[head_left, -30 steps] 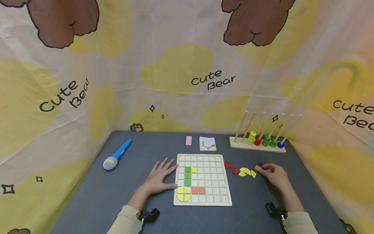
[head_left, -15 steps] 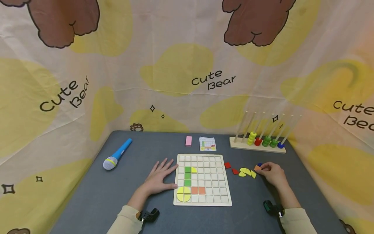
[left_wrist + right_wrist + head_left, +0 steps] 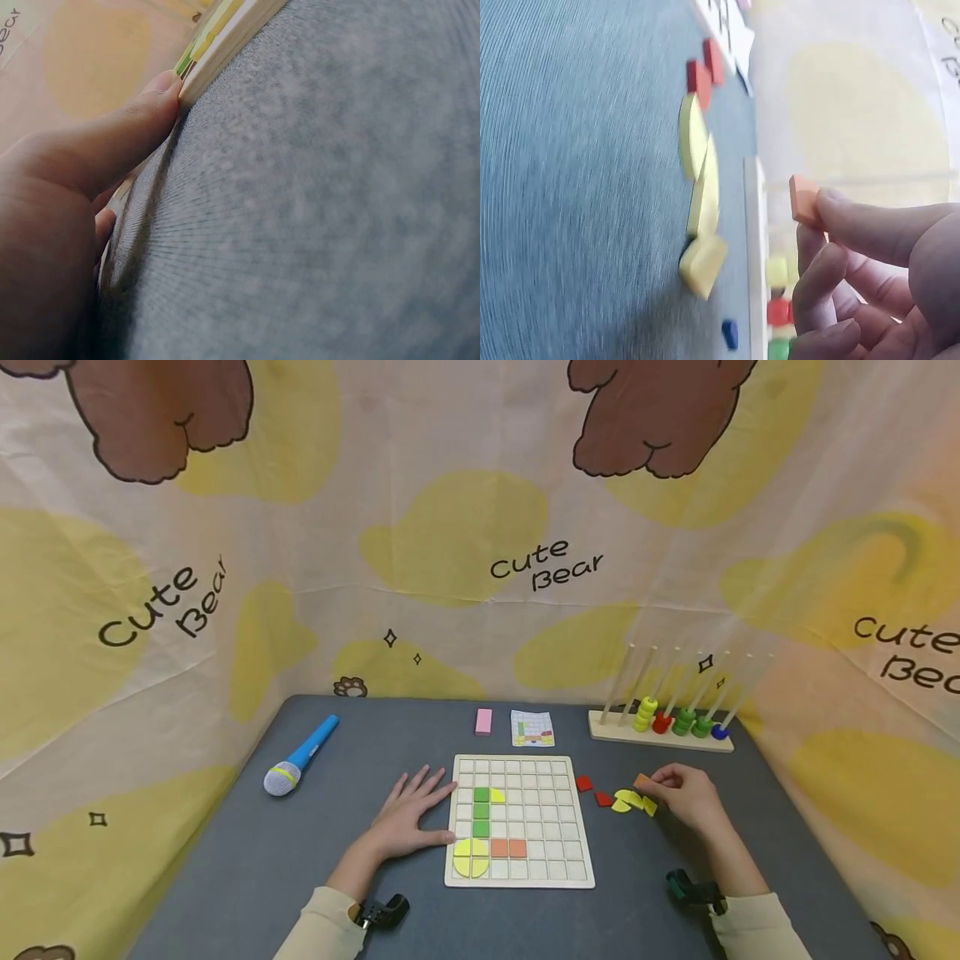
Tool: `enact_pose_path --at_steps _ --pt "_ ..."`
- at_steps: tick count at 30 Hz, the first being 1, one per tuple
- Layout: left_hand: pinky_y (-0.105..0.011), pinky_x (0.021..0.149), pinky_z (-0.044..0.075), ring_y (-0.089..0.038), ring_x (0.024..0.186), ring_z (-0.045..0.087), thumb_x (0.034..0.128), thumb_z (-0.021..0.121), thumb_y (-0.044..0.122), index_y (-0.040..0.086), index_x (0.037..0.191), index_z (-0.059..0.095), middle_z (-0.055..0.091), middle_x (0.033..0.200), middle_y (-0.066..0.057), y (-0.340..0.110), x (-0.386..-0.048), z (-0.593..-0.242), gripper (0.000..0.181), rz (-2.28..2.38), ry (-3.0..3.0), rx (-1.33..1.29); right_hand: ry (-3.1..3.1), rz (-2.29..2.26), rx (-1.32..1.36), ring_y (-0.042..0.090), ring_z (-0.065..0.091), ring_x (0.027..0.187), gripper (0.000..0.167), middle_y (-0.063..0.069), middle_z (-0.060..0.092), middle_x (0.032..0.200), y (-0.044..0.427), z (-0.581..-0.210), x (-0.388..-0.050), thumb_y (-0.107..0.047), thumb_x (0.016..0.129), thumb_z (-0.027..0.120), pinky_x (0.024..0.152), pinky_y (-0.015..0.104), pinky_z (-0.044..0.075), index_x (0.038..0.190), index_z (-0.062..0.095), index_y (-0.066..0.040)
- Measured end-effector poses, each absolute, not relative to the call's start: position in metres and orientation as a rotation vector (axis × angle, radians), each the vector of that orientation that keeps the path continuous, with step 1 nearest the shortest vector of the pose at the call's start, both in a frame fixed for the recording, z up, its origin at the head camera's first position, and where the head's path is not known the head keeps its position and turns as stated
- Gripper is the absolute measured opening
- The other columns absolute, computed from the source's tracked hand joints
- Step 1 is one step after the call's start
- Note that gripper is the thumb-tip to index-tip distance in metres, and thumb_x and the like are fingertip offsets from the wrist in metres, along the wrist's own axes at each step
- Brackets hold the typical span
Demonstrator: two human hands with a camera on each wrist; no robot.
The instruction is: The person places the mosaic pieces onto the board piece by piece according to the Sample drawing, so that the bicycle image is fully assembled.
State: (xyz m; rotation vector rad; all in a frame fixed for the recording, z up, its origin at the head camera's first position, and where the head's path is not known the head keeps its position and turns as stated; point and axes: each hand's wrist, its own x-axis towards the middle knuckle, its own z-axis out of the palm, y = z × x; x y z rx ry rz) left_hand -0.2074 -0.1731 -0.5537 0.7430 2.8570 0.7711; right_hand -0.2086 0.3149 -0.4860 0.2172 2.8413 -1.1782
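Note:
My right hand (image 3: pixel 686 793) pinches a small orange square tile (image 3: pixel 805 200) between thumb and fingers, lifted off the table in the right wrist view. Below it lie several yellow rounded pieces (image 3: pixel 692 136), two red pieces (image 3: pixel 713 61) and a small blue piece (image 3: pixel 730 334); the hand hides the blue one in the head view. My left hand (image 3: pixel 405 822) lies with fingers spread at the left edge of the white grid board (image 3: pixel 555 827), thumb and index fingertip touching it. Green tiles (image 3: pixel 482 811), yellow pieces (image 3: pixel 471 857) and two orange tiles (image 3: pixel 508 848) sit in its cells.
Behind the board are a pink block (image 3: pixel 483 722) and a printed pattern card (image 3: pixel 532 728). A rod abacus (image 3: pixel 660 737) with coloured beads stands back right. A blue toy microphone (image 3: pixel 302 757) lies at the left. A patterned cloth (image 3: pixel 450 552) hangs behind the table.
My right hand has lifted the orange tile from beside the blue piece and moved it left and away, over the yellow pieces. The left hand stays in place.

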Motion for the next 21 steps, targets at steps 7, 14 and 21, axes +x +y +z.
enact_pose_path --at_steps 7,14,21 --pt "-0.059 0.124 0.001 -0.029 0.158 0.006 0.0828 0.064 0.072 0.033 0.159 0.032 0.02 0.169 0.002 -0.177 -0.209 -0.557 0.091 0.735 2.865 0.714 2.792 -1.247 0.151 0.022 0.054 0.074 0.034 0.008 0.067 0.085 0.276 -0.481 -0.207 -0.035 0.09 0.078 0.06 0.03 0.046 0.1 0.069 -0.004" --pt "-0.058 0.125 0.0 -0.028 0.158 0.004 0.0831 0.063 0.073 0.035 0.159 0.031 0.018 0.169 0.003 -0.176 -0.209 -0.555 0.091 0.74 2.848 0.707 2.741 -1.32 0.138 0.021 0.054 0.072 0.028 0.006 0.065 0.082 0.247 -0.48 -0.204 -0.03 0.089 0.08 0.058 0.029 0.045 0.098 0.069 -0.006" --pt "-0.059 0.124 -0.001 -0.029 0.158 0.004 0.083 0.065 0.071 0.033 0.159 0.033 0.019 0.169 0.002 -0.173 -0.207 -0.552 0.091 0.764 2.838 0.716 2.633 -1.424 0.071 0.024 0.059 0.07 0.024 0.014 0.068 0.081 0.223 -0.476 -0.197 -0.026 0.087 0.081 0.057 0.028 0.044 0.094 0.069 -0.006"
